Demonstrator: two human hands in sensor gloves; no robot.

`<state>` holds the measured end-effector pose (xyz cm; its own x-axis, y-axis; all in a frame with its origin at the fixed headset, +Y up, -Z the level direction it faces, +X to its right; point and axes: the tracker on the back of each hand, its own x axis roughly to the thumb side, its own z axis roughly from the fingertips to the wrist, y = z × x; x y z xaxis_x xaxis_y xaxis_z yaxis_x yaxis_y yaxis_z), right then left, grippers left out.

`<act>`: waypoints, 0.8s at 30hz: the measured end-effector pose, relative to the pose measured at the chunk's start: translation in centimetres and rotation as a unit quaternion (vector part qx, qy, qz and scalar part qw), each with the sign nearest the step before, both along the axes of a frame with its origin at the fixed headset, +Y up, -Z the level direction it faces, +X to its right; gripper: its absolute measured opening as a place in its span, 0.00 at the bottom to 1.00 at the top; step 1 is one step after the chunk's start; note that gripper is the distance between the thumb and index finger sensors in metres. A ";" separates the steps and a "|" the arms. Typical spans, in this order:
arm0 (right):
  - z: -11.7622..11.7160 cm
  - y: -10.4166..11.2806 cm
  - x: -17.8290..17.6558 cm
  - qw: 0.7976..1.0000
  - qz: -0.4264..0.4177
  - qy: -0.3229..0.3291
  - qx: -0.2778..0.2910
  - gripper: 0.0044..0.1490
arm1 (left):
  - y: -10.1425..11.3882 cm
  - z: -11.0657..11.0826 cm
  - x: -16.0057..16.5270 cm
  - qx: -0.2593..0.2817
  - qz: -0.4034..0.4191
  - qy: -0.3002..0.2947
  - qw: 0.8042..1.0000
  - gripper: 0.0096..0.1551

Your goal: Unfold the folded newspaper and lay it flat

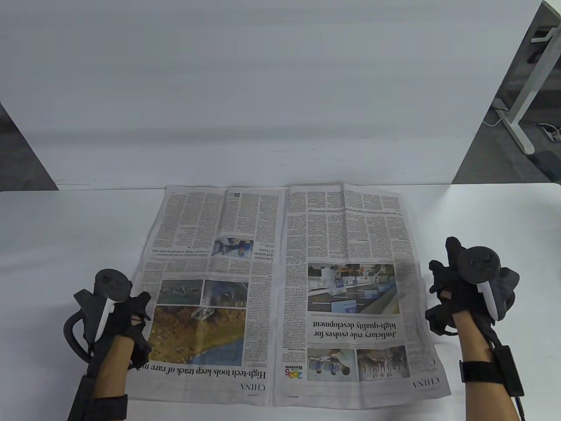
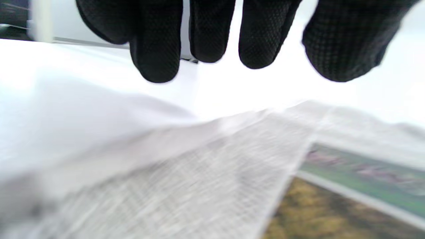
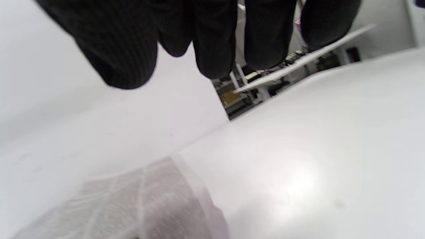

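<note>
Table view shows the creased, rectangular newspaper [image 1: 285,294] spread open on the smooth white table [image 1: 65,228], 2 black knit-gloved hands flanking it, left hand [image 1: 118,315] overlapping its edge, right hand [image 1: 469,289] just beside, fingers loosely apart, gripping nothing.

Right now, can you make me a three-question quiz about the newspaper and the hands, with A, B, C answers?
1. Where is the newspaper?
A. On the white table
B. On the floor
C. Held up in the air

2. What colour are the gloves on the left hand and right hand?
A. Red
B. Black
C. Yellow

3. How is the newspaper lying?
A. Rolled into a tube
B. Folded into a small square
C. Opened out, two pages side by side

Answers:
1 A: the paper lies spread on the table between the hands.
2 B: both gloves look black in every view.
3 C: the table view shows two pages either side of a middle crease.
</note>
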<state>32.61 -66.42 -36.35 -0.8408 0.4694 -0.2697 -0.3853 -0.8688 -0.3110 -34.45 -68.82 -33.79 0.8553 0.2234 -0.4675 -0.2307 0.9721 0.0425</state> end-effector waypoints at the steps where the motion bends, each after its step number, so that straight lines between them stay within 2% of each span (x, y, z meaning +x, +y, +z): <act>1: 0.4 0.4 -0.9 1.000 0.014 0.028 0.003 0.45 | 0.4 0.0 1.0 0.004 0.007 -0.040 0.999 0.41; 4: 1.1 0.1 -4.2 0.991 0.067 0.110 -0.024 0.44 | 0.4 0.0 3.8 -0.013 0.024 -0.148 0.989 0.41; 5: 1.3 -0.7 -5.9 0.984 0.089 0.149 -0.049 0.44 | 0.0 -0.2 5.0 -0.035 0.026 -0.193 0.980 0.41; 6: 1.6 -1.4 -6.9 0.978 0.103 0.159 -0.081 0.44 | -0.6 -0.2 6.1 -0.059 0.021 -0.214 0.975 0.42; 9: 2.4 -4.3 -10.0 0.948 0.142 0.202 -0.199 0.48 | -2.5 -0.4 8.0 -0.127 -0.001 -0.251 0.960 0.44; 13: 3.3 -7.4 -10.8 0.923 0.106 0.229 -0.291 0.55 | -4.9 -0.5 8.4 -0.192 0.002 -0.259 0.947 0.46; 17: 3.3 -9.6 -9.5 0.909 0.096 0.224 -0.339 0.57 | -6.5 -0.2 7.9 -0.244 0.020 -0.244 0.938 0.46; 19: 2.8 -9.7 -8.8 0.917 0.071 0.223 -0.323 0.57 | -6.6 -0.1 8.2 -0.234 0.026 -0.243 0.941 0.47; 24: 1.3 -9.8 -7.5 0.923 0.049 0.205 -0.322 0.56 | -6.9 -0.7 9.2 -0.239 0.008 -0.245 0.940 0.49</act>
<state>25.13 -76.25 -35.01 -0.9641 0.2390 -0.1156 -0.2655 -0.8599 0.4360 -25.29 -75.74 -34.46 0.9923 0.1021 -0.0694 -0.1233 0.8498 -0.5124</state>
